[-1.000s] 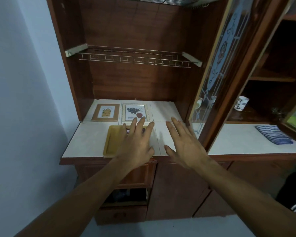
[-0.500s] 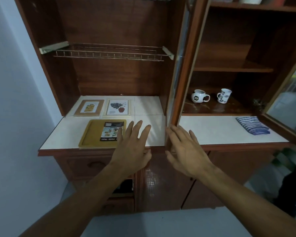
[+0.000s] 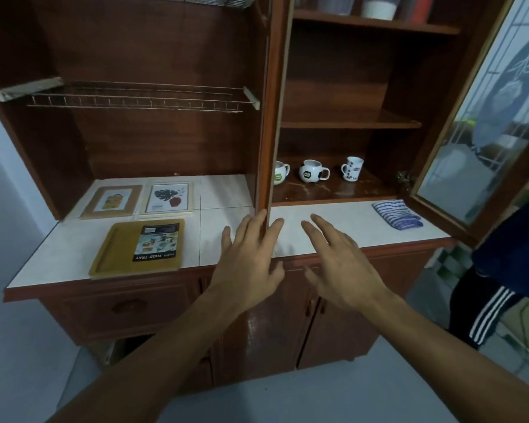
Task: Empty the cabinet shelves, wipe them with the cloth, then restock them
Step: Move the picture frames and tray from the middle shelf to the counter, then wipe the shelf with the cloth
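Left hand and right hand reach forward side by side, palms down, fingers spread, holding nothing, over counter front edge near its middle; left fingertips overlap door edge; contact unclear. Folded striped cloth at counter's right end, well apart from hands. Three mugs on lowest right shelf; two framed pictures at back left; one yellow tray at front left; one wire rack above.
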The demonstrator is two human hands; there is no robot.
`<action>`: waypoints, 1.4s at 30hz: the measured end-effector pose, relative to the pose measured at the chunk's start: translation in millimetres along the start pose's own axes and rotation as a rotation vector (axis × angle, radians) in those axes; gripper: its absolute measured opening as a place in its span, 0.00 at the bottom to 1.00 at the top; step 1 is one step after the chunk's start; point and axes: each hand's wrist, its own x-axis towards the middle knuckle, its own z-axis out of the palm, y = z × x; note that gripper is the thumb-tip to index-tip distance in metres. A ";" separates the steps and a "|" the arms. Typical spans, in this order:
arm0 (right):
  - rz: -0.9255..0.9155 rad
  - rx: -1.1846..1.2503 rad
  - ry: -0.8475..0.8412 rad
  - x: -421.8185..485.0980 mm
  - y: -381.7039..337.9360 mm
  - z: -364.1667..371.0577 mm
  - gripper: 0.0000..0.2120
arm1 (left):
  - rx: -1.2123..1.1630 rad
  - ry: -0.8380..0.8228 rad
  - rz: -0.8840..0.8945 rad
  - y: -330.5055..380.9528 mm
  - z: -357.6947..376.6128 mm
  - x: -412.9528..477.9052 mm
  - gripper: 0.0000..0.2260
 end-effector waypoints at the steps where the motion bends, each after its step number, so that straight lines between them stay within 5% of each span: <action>1: 0.000 -0.003 -0.002 -0.7 6.9 0.4 0.38 | 0.003 -0.003 0.007 5.9 1.5 2.7 0.31; 18: -0.111 -0.079 -0.007 7.1 180.2 -8.2 0.35 | 0.218 -0.074 -0.104 124.8 68.8 88.2 0.33; 42: -0.044 -0.050 0.050 98.4 275.7 11.3 0.35 | 0.202 0.043 -0.065 118.0 131.6 204.0 0.34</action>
